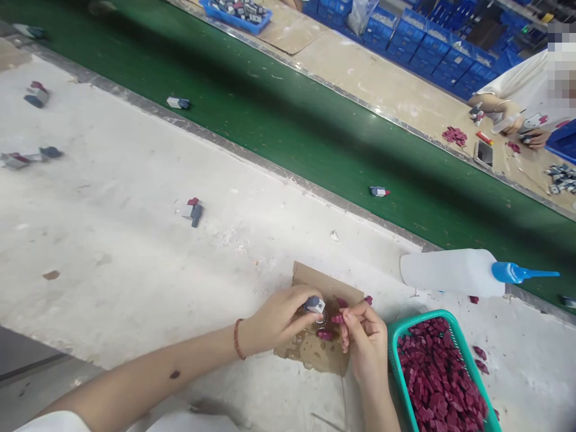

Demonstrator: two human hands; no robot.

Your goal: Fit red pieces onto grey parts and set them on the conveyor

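Note:
My left hand (288, 318) is closed around a small grey-and-white plastic part (316, 304), held between thumb and fingers above a stained piece of cardboard (315, 354). To its right, my right hand (364, 336) pinches a small dark red piece (337, 319) between thumb and forefinger. The two pieces are close together but apart. Another dark red piece (324, 335) lies on the cardboard just below them. Right of my right hand stands a green basket (392, 342) filled with dark red pieces (436, 372).
A white squeeze bottle (454, 272) with a blue nozzle lies behind the basket. Beyond runs a green conveyor belt (270, 126) carrying scattered assembled parts. One such assembly (193, 211) rests on the white table (135, 252). Across the belt, a person (513, 114) handles parts.

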